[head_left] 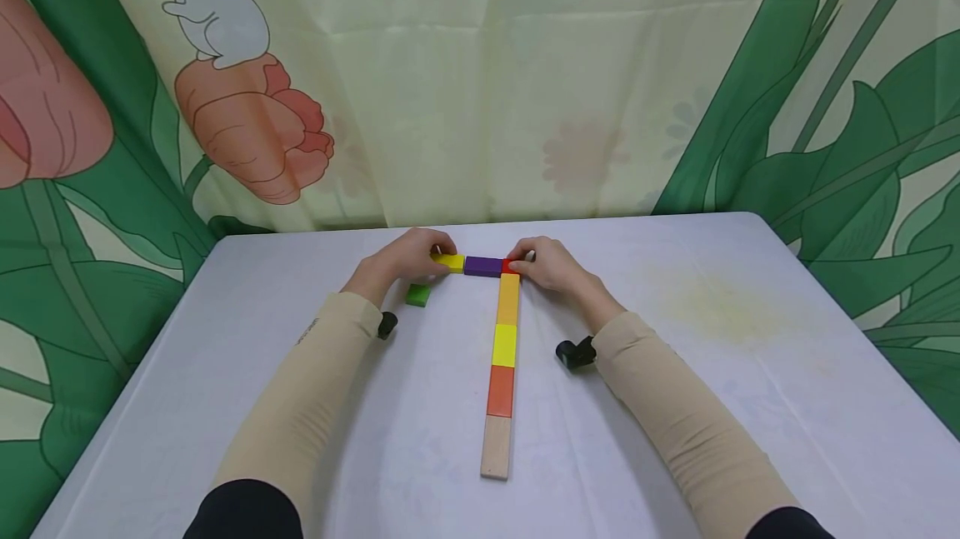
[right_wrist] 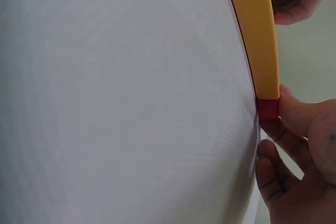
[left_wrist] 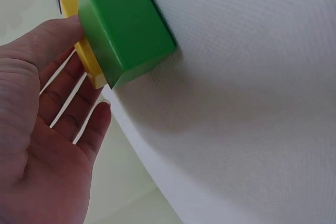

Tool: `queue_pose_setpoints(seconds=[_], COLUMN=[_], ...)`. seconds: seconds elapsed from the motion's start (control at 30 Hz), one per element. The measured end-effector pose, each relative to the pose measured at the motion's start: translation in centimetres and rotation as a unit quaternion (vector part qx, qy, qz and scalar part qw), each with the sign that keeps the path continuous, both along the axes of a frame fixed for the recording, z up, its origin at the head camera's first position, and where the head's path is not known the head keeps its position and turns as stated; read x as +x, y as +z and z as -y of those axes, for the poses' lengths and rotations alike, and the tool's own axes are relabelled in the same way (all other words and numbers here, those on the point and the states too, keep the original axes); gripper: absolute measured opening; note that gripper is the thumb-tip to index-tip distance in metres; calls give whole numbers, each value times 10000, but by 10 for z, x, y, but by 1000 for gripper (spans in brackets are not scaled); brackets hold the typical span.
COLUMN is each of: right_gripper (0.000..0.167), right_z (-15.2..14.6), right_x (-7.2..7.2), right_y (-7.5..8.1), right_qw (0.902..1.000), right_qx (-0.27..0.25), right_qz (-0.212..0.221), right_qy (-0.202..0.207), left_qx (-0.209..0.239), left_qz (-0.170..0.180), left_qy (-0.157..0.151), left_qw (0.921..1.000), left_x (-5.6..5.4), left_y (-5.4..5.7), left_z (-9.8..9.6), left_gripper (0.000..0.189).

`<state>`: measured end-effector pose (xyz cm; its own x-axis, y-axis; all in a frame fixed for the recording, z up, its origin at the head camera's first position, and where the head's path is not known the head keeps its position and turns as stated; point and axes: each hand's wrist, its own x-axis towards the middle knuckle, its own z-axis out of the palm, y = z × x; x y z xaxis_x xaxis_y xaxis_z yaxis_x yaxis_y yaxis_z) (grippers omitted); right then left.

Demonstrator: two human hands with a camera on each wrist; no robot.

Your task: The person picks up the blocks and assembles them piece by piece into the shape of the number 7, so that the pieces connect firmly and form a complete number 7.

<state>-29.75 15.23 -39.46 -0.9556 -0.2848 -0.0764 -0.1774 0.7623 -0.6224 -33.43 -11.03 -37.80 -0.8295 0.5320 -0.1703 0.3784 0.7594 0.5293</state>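
Note:
In the head view my left hand (head_left: pixel 412 256) pinches a yellow block (head_left: pixel 453 264) at the left end of a short row. A purple block (head_left: pixel 483 267) lies between it and a red block (head_left: pixel 507 267), which my right hand (head_left: pixel 553 266) grips by thumb and fingers. From the red block a straight line of blocks runs toward me: orange (head_left: pixel 508 299), yellow (head_left: pixel 505 346), red-orange (head_left: pixel 501 391) and plain wood (head_left: pixel 496 447). A green block (head_left: pixel 417 295) lies apart, below the left hand. It hides part of the yellow block in the left wrist view.
A white cloth covers the table (head_left: pixel 675 406). Behind its far edge hangs a printed curtain (head_left: pixel 487 106) with plants and a rabbit on a carrot. Small black wrist cameras, left (head_left: pixel 387 325) and right (head_left: pixel 576 353), sit under the sleeves.

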Motion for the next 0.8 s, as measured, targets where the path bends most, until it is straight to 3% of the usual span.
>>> queue_pose_setpoints(seconds=[0.8], right_gripper=[20], right_z=[0], right_x=[-1], right_y=[0], right_qw=[9999], right_qx=[-76], right_qz=[119], right_qy=[8], left_qx=[-73], left_qz=[-3], left_qy=[-35], left_qw=[10000], left_x=[1], left_y=[2], left_z=[-3], left_gripper=[28])
